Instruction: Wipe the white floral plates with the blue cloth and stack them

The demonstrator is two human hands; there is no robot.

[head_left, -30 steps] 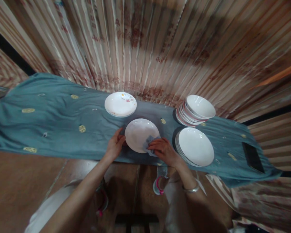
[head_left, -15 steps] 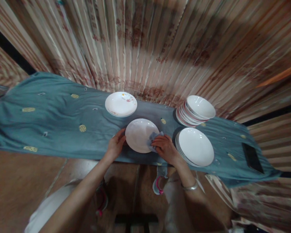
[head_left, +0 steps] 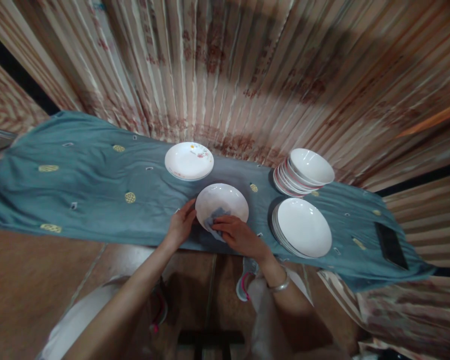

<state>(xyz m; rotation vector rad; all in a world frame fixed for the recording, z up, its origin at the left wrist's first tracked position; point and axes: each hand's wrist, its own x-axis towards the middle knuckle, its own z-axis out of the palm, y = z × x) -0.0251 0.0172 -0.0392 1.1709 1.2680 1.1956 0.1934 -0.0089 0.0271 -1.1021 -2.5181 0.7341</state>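
Observation:
A white plate lies on the teal cloth in front of me. My left hand grips the plate's left rim, fingers curled round the edge. My right hand presses a small grey-blue rag onto the plate's near left part, fingers closed over it. A silver bangle sits on my right wrist.
A flowered white plate lies behind. At right stand a stack of white plates and a stack of bowls. A dark flat object rests at the cloth's far right. A striped curtain hangs close behind; brown floor lies below.
My right hand has slid the rag from the plate's right edge across to its near left side. My left hand stays on the left rim.

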